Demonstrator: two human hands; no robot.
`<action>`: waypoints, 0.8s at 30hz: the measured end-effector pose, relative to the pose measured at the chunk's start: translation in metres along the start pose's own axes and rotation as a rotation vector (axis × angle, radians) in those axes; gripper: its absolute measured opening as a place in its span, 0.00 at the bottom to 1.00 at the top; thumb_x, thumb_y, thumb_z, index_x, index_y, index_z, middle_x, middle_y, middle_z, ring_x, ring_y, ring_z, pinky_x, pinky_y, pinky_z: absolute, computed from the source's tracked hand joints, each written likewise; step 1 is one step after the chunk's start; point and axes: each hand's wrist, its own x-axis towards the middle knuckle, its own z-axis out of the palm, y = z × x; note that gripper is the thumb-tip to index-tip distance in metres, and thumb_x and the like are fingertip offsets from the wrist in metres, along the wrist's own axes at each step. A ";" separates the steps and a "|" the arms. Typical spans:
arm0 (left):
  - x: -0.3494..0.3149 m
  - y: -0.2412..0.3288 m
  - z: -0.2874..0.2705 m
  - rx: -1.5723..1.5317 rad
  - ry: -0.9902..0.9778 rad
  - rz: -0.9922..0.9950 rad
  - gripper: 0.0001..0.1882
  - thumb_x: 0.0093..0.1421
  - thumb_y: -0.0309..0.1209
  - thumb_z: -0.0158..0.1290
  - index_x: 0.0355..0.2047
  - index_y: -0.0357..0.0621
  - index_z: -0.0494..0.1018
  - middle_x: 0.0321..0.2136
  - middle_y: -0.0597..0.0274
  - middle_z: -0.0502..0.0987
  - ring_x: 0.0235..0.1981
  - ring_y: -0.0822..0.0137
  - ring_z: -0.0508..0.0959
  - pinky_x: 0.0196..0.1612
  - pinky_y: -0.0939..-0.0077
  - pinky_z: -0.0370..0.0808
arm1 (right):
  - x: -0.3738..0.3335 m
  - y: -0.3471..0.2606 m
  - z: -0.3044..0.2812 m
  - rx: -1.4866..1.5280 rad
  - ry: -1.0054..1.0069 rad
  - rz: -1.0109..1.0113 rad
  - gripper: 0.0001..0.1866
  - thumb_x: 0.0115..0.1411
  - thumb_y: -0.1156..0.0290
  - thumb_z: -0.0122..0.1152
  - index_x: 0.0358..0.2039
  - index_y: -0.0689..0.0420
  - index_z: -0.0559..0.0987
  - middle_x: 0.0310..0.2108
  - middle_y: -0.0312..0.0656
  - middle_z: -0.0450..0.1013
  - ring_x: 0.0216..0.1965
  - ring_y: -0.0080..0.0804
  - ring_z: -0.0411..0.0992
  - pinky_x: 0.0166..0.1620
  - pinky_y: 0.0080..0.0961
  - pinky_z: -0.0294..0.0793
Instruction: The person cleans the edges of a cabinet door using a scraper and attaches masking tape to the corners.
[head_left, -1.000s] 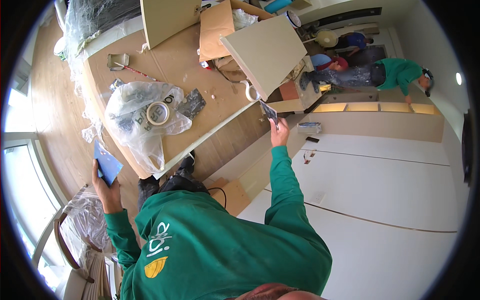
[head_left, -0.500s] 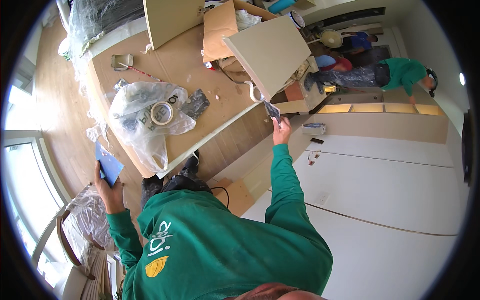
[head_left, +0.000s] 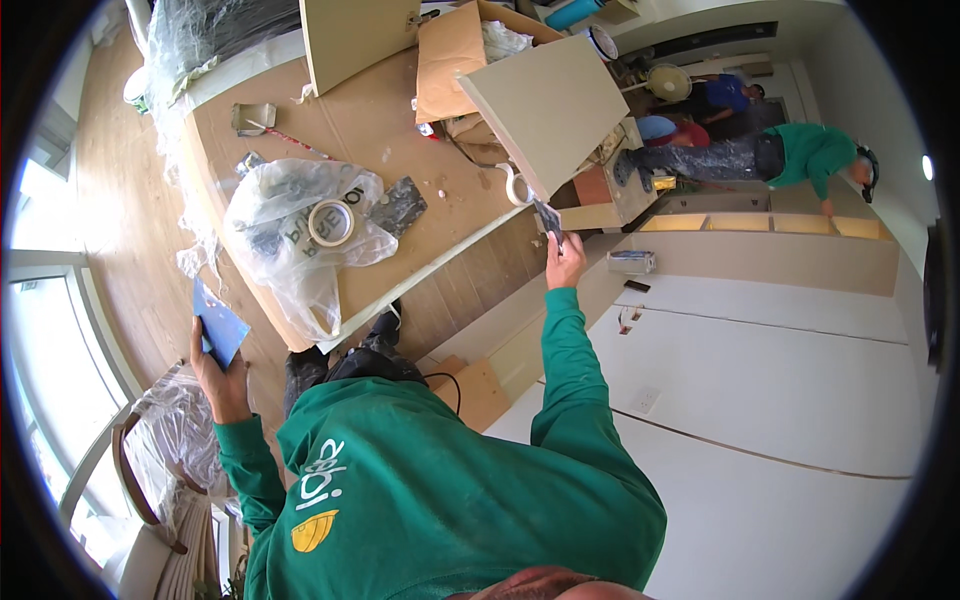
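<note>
My left hand (head_left: pixel 220 385) is closed round a blue flat spreader (head_left: pixel 219 325), held off the table's left side. Its face carries a few pale smears. On the right, my right hand (head_left: pixel 566 263) grips a dark, flat-bladed scraper (head_left: pixel 547 217) whose handle is mostly hidden. The scraper's tip is at the near corner of a beige panel (head_left: pixel 548 112); whether they touch I cannot tell. Just left of that corner is a roll of masking tape (head_left: pixel 519 188). A clear plastic bag (head_left: pixel 268 215) lies on the table, with another tape roll (head_left: pixel 314 224) on top.
The cardboard-covered table (head_left: pixel 370 115) also carries a dark grey sheet (head_left: pixel 398 207), a small tray (head_left: pixel 253 118) and an open cardboard box (head_left: pixel 445 70). A plastic-wrapped chair (head_left: pixel 175 430) stands at lower left. Beyond the panel, a person in green (head_left: pixel 805 155) reaches to a lit recess.
My view has shifted slightly, so the table and panel sit a little further right. The scraper's tilt has changed slightly at the panel's corner; both hands keep their hold.
</note>
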 end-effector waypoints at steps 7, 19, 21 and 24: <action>-0.002 0.005 -0.008 -0.038 0.016 0.010 0.15 0.67 0.37 0.58 0.49 0.42 0.78 0.45 0.64 0.81 0.46 0.68 0.81 0.52 0.72 0.76 | 0.011 -0.012 0.009 -0.042 -0.007 -0.029 0.10 0.64 0.70 0.64 0.34 0.65 0.82 0.35 0.47 0.76 0.36 0.50 0.75 0.39 0.41 0.74; -0.009 0.015 -0.017 -0.060 0.015 0.032 0.14 0.67 0.37 0.59 0.47 0.43 0.78 0.43 0.65 0.82 0.43 0.69 0.82 0.48 0.74 0.78 | 0.051 -0.051 0.030 -0.026 -0.003 -0.099 0.09 0.64 0.71 0.64 0.34 0.66 0.81 0.35 0.48 0.75 0.35 0.52 0.75 0.38 0.42 0.74; -0.007 0.016 -0.022 -0.084 0.006 0.037 0.14 0.67 0.37 0.58 0.47 0.43 0.78 0.43 0.65 0.82 0.43 0.69 0.82 0.49 0.74 0.78 | 0.058 -0.054 0.037 -0.017 -0.003 -0.110 0.09 0.63 0.71 0.64 0.34 0.66 0.81 0.35 0.49 0.76 0.35 0.52 0.75 0.38 0.42 0.75; -0.005 0.018 -0.030 -0.119 -0.006 0.046 0.14 0.67 0.36 0.58 0.48 0.42 0.78 0.44 0.64 0.82 0.44 0.69 0.82 0.49 0.74 0.78 | 0.070 -0.067 0.046 -0.008 0.006 -0.156 0.09 0.63 0.72 0.64 0.35 0.66 0.82 0.35 0.49 0.76 0.36 0.53 0.75 0.39 0.42 0.75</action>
